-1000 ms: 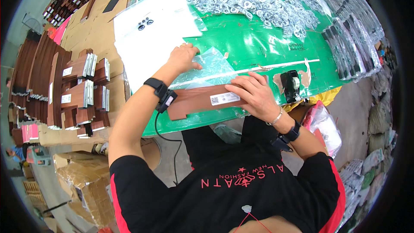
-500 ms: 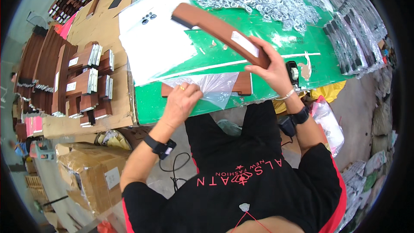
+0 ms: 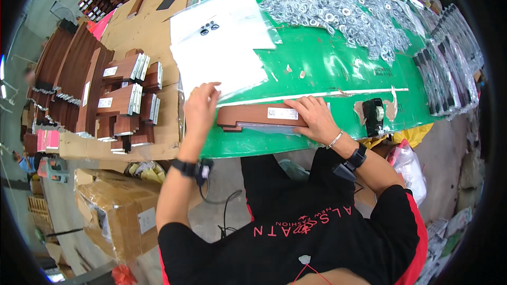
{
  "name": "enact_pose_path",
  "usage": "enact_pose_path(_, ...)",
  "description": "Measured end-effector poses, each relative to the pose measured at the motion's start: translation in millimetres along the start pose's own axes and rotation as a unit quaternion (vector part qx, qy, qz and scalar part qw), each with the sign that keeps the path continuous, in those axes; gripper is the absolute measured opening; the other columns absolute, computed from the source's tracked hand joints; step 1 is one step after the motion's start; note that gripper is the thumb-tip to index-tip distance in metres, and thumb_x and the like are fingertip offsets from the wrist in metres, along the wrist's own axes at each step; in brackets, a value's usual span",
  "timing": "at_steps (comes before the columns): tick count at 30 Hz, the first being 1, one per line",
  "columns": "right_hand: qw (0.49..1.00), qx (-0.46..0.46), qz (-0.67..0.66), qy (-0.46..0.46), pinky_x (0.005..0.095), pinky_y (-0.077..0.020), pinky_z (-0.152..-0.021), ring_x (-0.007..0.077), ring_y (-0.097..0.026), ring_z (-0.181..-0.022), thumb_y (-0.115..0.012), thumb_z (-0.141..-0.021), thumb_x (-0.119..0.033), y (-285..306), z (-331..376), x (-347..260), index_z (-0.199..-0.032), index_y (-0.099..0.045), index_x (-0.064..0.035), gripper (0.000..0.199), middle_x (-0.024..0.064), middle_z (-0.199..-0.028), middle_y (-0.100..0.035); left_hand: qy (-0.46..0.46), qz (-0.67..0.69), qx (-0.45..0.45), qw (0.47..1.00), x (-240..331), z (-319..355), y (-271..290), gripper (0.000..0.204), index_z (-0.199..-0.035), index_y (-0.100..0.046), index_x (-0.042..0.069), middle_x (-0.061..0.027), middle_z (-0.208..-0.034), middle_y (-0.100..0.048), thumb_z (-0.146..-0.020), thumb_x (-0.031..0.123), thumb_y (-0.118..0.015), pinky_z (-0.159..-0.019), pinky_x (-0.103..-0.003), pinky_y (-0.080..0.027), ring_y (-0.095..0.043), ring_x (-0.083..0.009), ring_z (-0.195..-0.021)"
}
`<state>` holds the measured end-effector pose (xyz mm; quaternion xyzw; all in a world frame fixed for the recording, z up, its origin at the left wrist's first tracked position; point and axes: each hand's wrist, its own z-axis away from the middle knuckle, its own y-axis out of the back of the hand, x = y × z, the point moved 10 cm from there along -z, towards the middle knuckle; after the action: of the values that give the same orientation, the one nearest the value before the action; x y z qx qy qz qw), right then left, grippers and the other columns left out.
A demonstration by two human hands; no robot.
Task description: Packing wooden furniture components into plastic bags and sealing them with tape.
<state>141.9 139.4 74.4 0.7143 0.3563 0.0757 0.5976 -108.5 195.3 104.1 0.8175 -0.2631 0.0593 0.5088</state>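
Observation:
A long brown wood-grain piece [image 3: 248,115] with a white label lies near the front edge of the green table [image 3: 327,71]. My right hand [image 3: 316,119] presses down on its right end. A clear plastic bag [image 3: 274,129] shows under the piece. My left hand [image 3: 200,106] reaches with fingers spread onto the lower edge of a stack of clear plastic bags [image 3: 219,58], just left of the brown piece. Small black parts [image 3: 209,26] rest on top of that stack.
Stacked brown wood-grain pieces with labels [image 3: 124,103] sit on cardboard to my left. A heap of bagged metal rings [image 3: 338,13] covers the far table. Dark packets [image 3: 446,74] line the right side. A tape dispenser [image 3: 374,116] stands at the front right. A cardboard box [image 3: 113,216] is below.
My right hand brought the raised brown piece down flat onto the table's front edge. My left hand left the clear bag and moved up to the stack of bags.

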Motion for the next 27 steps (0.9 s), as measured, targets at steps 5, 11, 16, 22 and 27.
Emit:
enact_pose_path(5,0.996,-0.088,-0.02,-0.008,0.0425,-0.0386,-0.095,0.0279,-0.052,-0.113,-0.084,-0.066,-0.023,-9,-10,16,-0.139,-0.049,-0.0137,0.081,0.0094,-0.119,-0.056,0.001,-0.029,-0.072,0.997,-57,-53,-60,0.027,-0.1,-0.066,0.013,-0.0062,-0.086,-0.064,-0.079,0.026,-0.076,-0.07,-0.042,-0.05,-0.062,-0.0267,-0.085)
enact_pose_path(11,0.989,-0.043,-0.135,-0.046,0.0465,-0.0343,-0.108,0.0323,-0.048,-0.128,-0.073,-0.084,-0.034,24,-24,48,-0.139,-0.051,-0.0119,0.064,0.0115,-0.137,-0.055,0.104,0.022,-0.234,0.966,-93,-56,-108,0.023,-0.077,-0.067,0.007,-0.0076,-0.075,-0.065,-0.076,0.027,-0.078,-0.067,-0.036,-0.049,-0.063,-0.0217,-0.073)
enact_pose_path(16,0.978,0.019,-0.207,-0.008,0.0393,-0.0494,-0.087,0.0289,-0.063,-0.1,-0.069,-0.088,-0.029,37,-63,54,-0.125,-0.062,-0.0081,0.043,0.0128,-0.108,-0.065,0.19,0.119,-0.239,0.945,-111,-62,-108,0.022,-0.079,-0.065,0.008,-0.0064,-0.079,-0.065,-0.078,0.027,-0.077,-0.07,-0.039,-0.049,-0.063,-0.0247,-0.079)
enact_pose_path(22,0.975,-0.013,-0.222,-0.002,0.0379,-0.0502,-0.083,0.0261,-0.064,-0.096,-0.068,-0.089,-0.031,17,-98,43,-0.118,-0.066,-0.0085,0.037,0.0099,-0.104,-0.066,0.094,0.025,-0.176,0.98,-81,-75,-105,0.017,-0.081,-0.066,0.009,-0.0051,-0.08,-0.064,-0.078,0.023,-0.075,-0.07,-0.036,-0.049,-0.062,-0.0229,-0.077)
enact_pose_path(27,0.968,-0.048,-0.245,-0.023,0.038,-0.0508,-0.082,0.0248,-0.065,-0.094,-0.068,-0.089,-0.03,-3,-113,58,-0.118,-0.066,-0.009,0.036,0.0094,-0.104,-0.068,0.124,0.059,-0.166,0.977,-95,-82,-106,0.009,-0.082,-0.067,0.008,-0.0058,-0.078,-0.067,-0.083,0.016,-0.067,-0.07,-0.035,-0.049,-0.063,-0.0222,-0.073)
